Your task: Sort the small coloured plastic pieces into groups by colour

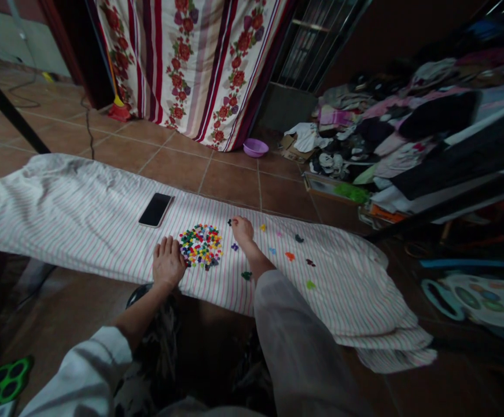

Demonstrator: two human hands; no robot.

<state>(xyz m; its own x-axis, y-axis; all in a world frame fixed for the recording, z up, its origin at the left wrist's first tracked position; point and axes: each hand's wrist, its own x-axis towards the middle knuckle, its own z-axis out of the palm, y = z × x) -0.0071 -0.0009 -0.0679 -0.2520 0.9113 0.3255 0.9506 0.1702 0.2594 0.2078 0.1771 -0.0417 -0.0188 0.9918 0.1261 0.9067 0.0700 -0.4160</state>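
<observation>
A round pile of small multicoloured pieces (201,245) lies on a striped cloth (104,231). My left hand (168,262) rests flat on the cloth at the pile's left edge, fingers stretched out. Beyond the pile to the right, my right hand (242,230) has its fingers drawn together beside a small black cluster (230,222); anything between the fingertips is too small to make out. Single-colour clusters lie about it: purple (235,247), yellow (262,227), dark green (246,275), blue (272,251), orange (290,256), brown (310,262) and lime green (311,285).
A phone (155,209) lies on the cloth left of the pile. Past the cloth are a tiled floor (182,168), a purple basin (256,147), a flowered curtain (208,63) and a red broom (119,110). Heaped clothes (390,121) fill the right side.
</observation>
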